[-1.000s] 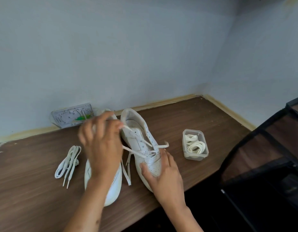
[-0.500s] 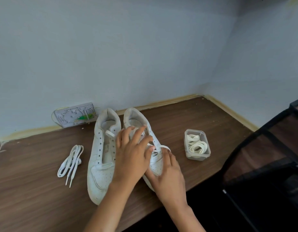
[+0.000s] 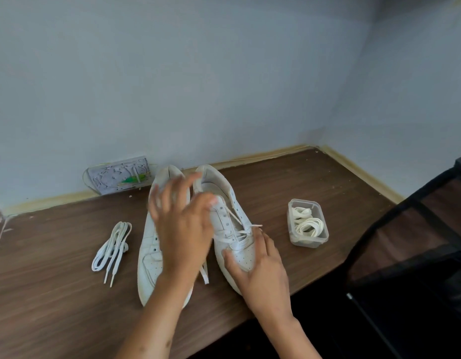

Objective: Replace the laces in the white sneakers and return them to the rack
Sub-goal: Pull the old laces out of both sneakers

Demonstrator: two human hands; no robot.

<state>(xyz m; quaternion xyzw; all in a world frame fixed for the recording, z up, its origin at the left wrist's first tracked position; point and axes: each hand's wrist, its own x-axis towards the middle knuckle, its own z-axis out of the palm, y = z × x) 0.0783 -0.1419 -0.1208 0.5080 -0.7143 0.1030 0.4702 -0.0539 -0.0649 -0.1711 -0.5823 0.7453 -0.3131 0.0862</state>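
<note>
Your right hand (image 3: 260, 270) grips the toe of the right-hand sneaker (image 3: 232, 229), thumb on one side of the toe cap and fingers curled over the other, pinning it to the wooden table (image 3: 56, 294). Your left hand (image 3: 182, 224) hovers over the gap between the two shoes with its fingers spread and blurred; it looks released, though whether a finger is touching the lace (image 3: 233, 216) you cannot tell from this view. That lace is threaded only through the lower eyelets of the sneaker you are holding, with one end sticking out toward your right fingers and another strip (image 3: 204, 274) hanging down onto the table between the shoes.

The other sneaker (image 3: 149, 260) lies just beside it, toe toward you, heel toward the wall, and shows no lace in the part your arm leaves uncovered. A loose bundle of white laces (image 3: 113, 248) lies on the table to its left, near but apart. On the far right of the shoes stands a small clear tub (image 3: 308, 224) with cream laces coiled inside (no lid on it). The dark shoe rack (image 3: 410, 242) stands at the right edge. A pale flat box (image 3: 118, 174) leans against the wall behind the heels.
</note>
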